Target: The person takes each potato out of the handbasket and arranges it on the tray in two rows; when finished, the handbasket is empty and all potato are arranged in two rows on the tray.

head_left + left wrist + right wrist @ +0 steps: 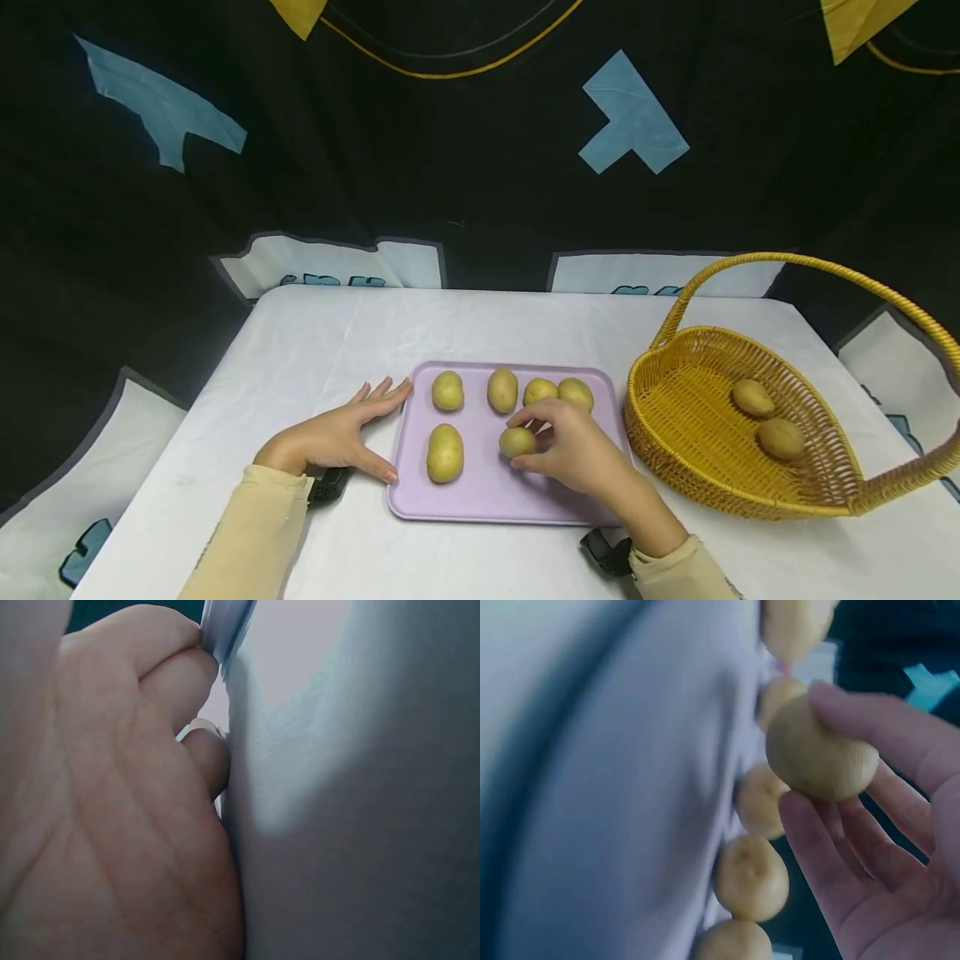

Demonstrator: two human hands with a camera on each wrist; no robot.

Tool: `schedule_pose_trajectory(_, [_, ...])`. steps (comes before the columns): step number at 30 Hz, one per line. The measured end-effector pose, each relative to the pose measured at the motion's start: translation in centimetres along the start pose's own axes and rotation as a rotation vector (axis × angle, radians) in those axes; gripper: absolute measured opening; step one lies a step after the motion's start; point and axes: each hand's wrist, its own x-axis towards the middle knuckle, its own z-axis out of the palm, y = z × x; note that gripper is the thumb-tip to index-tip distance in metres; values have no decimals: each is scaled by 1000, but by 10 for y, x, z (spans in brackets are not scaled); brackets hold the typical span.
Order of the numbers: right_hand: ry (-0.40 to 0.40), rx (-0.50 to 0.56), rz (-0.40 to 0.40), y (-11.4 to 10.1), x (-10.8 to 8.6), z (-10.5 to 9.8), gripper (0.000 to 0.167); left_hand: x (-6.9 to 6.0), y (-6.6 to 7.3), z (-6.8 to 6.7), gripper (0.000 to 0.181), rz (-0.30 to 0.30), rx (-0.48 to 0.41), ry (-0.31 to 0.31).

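Over the lilac tray, my right hand pinches a small potato between thumb and fingers. The right wrist view shows that potato lifted off the tray surface. Several more potatoes lie on the tray: one long potato at the left front, and a back row that includes a potato at the left and a potato near the middle. My left hand rests with spread fingers at the tray's left edge, thumb and fingertips touching it. In the left wrist view the palm fills much of the picture.
A yellow wicker basket with a tall arched handle stands right of the tray. Inside it lie two potatoes, a back one and a front one. A white cloth covers the table, with a dark curtain behind.
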Motion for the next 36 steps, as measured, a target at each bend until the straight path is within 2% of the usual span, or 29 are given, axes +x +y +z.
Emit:
schedule_pose_trajectory(6, [38,-55,-85,0,2,12,43,1,1,-1,124,-8,7,3])
schedule_pose_trajectory(12, [-41,-51,-106,2,2,17,34,2,0,0,125,-3,5,4])
schedule_pose_trajectory(16, [-56,-40,-80,3,1,18,38,2,1,0,125,-7,-1,2])
schedule_pose_trajectory(20, [-58,-96,-26,3,-1,20,49,1,1,0,125,-12,-6,-3])
schedule_pose_trajectory(23, [-46,-127,-8,4,-1,22,51,1,1,0,125,-10,-7,-1])
schedule_pose_trajectory(36, [-109,15,-5,4,0,24,49,1,1,2,125,-13,-6,4])
